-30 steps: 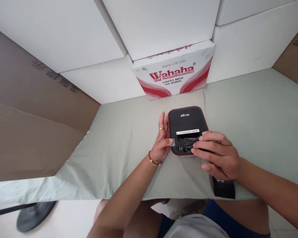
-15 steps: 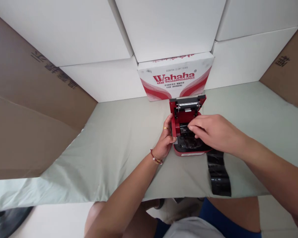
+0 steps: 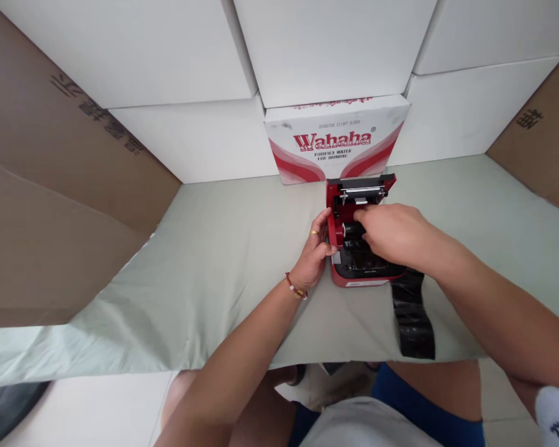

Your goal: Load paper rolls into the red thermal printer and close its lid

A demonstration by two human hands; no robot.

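A: Begin at the right hand (image 3: 394,233). How is it held?
B: Fingers curled and pointing down into the red-and-black device (image 3: 370,273), on its right side. The fingertips are partly hidden, so I can't tell whether they grip anything.
A: And where is the black roll (image 3: 352,231)?
B: Inside the device, just left of those curled fingers; its right end disappears behind them.
A: What about the left hand (image 3: 314,251)?
B: It holds the device by its left side, thumb on the front left corner by a grey tab (image 3: 336,256), fingers reaching farther back along the wall. So the device sits between the two hands, right of the left one and beneath the right one.
A: Is the lid (image 3: 361,184) up?
B: Yes, standing open at the back, with a roller on its inner face.
A: Anything near the right forearm?
B: A glossy black strip (image 3: 413,316), wavy, running from the device's front right corner toward the near edge of the cloth-covered surface (image 3: 223,261).
A: And farther out?
B: A Wahaha carton (image 3: 338,139) behind the lid, white boxes (image 3: 335,49) stacked beyond it, and brown cardboard at either side.
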